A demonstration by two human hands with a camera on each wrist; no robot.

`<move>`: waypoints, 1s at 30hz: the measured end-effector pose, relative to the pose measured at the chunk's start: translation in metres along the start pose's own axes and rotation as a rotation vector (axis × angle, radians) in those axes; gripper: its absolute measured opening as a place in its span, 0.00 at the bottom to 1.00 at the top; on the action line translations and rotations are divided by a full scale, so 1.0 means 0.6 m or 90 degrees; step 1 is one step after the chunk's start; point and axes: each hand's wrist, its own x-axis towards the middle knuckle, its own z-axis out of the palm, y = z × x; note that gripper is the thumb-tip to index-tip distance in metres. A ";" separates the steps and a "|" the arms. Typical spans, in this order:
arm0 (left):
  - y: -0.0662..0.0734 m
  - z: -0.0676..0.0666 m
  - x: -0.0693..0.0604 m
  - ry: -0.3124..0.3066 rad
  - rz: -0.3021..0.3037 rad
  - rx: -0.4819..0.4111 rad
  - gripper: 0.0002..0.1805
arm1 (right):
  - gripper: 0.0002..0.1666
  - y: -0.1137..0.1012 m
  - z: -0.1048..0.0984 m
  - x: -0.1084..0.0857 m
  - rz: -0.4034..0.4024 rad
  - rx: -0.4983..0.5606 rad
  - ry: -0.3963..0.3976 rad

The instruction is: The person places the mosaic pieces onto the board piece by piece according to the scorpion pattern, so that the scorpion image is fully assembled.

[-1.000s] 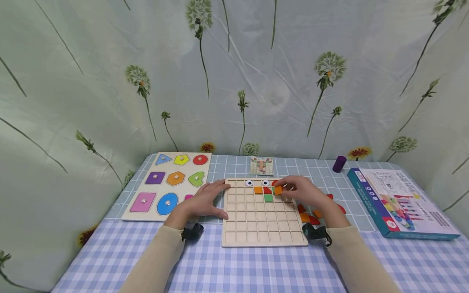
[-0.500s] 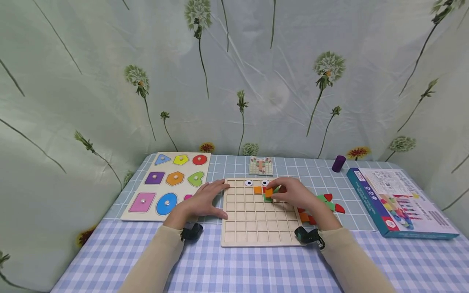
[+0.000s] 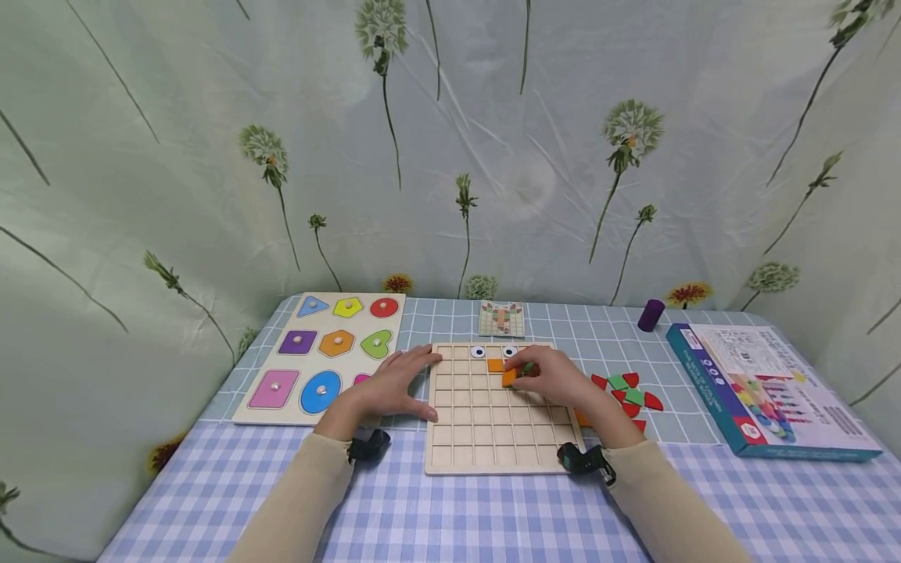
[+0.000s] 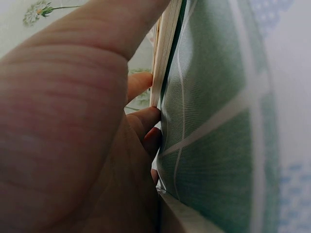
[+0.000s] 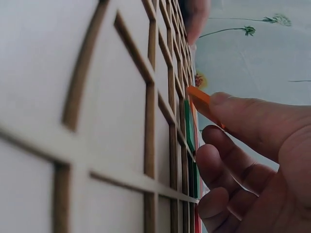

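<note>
The wooden grid board lies on the table, with my left hand at its left edge. That hand's thumb and fingers are spread and touch the rim. Between thumb and fingers, my right hand pinches an orange square tile, tilted in the right wrist view and just over the board's upper cells. Two eye tiles sit in the top row. Below them lies another orange tile. Green pieces show in the grid in the right wrist view; my right hand hides part of that area.
Loose red, green and orange pieces lie right of the board, partly behind the right forearm. A pattern card stands behind it. A shape puzzle lies left; a teal box and a purple cylinder are at right.
My right hand has moved left and a little nearer with the orange tile, from the board's upper right to the green square's place. The left hand has stayed put.
</note>
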 end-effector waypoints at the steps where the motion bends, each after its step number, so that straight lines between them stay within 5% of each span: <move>1: 0.000 0.000 0.000 0.001 0.001 0.000 0.57 | 0.15 0.000 0.001 0.001 -0.001 -0.002 0.001; 30: 0.000 0.000 0.000 -0.005 -0.012 0.001 0.57 | 0.13 0.000 0.016 0.001 -0.025 -0.029 0.027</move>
